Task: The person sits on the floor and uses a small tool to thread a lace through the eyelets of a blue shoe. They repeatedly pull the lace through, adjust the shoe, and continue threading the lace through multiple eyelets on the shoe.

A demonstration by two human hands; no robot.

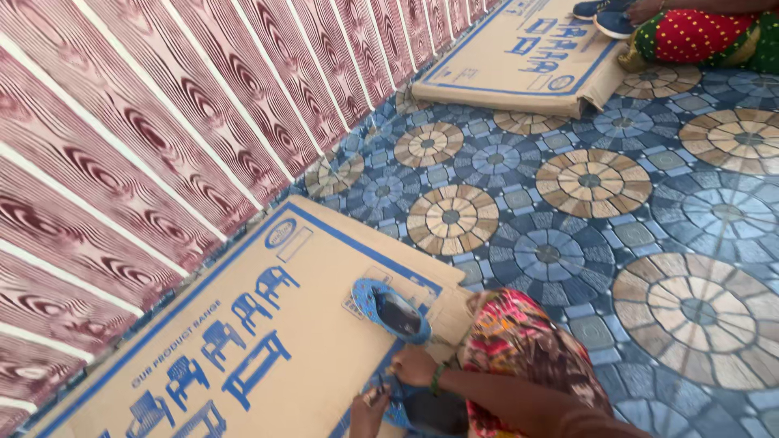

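Both hands pinch a blue shoe upper (406, 410) on the flattened cardboard (243, 341): right hand (414, 367) closed on its edge, left hand (369, 410) gripping a small tool, kind unclear. A second upper (391, 311) lies just beyond. A slip of the tool could nick a finger.

Head-worn view, steeply down onto floor (617, 243)

Flat tan cardboard carton (268, 341) w/ blue border, blue furniture pics & oval blue-white label (280, 234), at 7 o'clock. Second flattened tan-blue carton (519, 57) at 12–1 o'clock, by the wall.
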